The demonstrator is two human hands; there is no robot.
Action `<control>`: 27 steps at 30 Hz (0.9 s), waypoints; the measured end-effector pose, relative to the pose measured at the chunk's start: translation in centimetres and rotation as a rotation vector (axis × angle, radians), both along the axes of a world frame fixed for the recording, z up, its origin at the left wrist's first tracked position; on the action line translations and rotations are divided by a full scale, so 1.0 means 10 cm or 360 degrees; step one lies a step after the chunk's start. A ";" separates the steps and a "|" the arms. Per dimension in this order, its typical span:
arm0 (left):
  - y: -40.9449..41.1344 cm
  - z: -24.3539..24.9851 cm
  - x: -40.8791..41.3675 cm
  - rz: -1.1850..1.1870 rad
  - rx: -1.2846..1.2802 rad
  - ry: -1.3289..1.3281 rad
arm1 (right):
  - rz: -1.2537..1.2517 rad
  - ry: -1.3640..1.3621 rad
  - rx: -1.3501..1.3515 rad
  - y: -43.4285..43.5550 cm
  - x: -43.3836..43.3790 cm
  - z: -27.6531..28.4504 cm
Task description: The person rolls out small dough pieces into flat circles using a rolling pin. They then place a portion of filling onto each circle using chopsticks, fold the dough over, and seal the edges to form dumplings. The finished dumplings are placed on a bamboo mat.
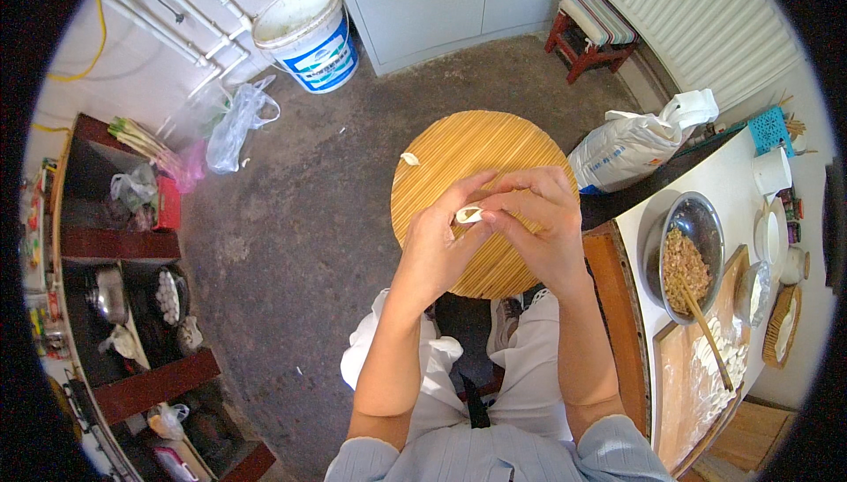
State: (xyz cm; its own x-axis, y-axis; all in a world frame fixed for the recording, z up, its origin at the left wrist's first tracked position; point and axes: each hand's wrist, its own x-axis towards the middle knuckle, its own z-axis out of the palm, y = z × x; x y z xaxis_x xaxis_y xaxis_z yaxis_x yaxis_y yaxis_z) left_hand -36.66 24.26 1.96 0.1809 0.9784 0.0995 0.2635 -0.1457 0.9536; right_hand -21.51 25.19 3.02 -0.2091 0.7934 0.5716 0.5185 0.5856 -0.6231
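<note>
Between my two hands is a folded dough wrapper (469, 215), a dumpling with one rounded end facing me. My left hand (433, 243) curls around its left side, thumb and fingers pressing the dough. From the other side my right hand (546, 220) pinches the edge with thumb and forefinger. Below them lies a round tray of reed-like stalks (506, 141) over my knees. A single shaped dumpling (410, 159) rests near the tray's left rim. On the right, a metal bowl (705, 214) holds minced filling (688, 263), with chopsticks (705, 330) leaning out over its rim.
Beside the bowl, a floured wooden board (681, 376) carries several dough wrappers (718, 356) on a white counter (635, 243). A white sack (622, 151) stands before it. Farther off are a bucket (311, 51), a stool (589, 35) and left-hand shelves (122, 243).
</note>
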 end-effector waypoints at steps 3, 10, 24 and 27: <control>0.00 0.01 0.01 0.0000 -0.0043 -0.0041 | -0.0033 0.0036 -0.0059 -0.01 -0.02 -0.02; 0.00 0.03 0.01 0.0036 -0.0080 -0.0104 | -0.0118 0.0060 0.0034 -0.02 -0.02 -0.01; -0.01 0.05 0.06 0.0097 0.0042 -0.0014 | -0.0066 0.0027 0.0009 -0.02 -0.09 -0.03; -0.01 0.01 0.06 0.0123 -0.0040 -0.0105 | -0.0086 0.0140 -0.0066 -0.03 -0.10 -0.02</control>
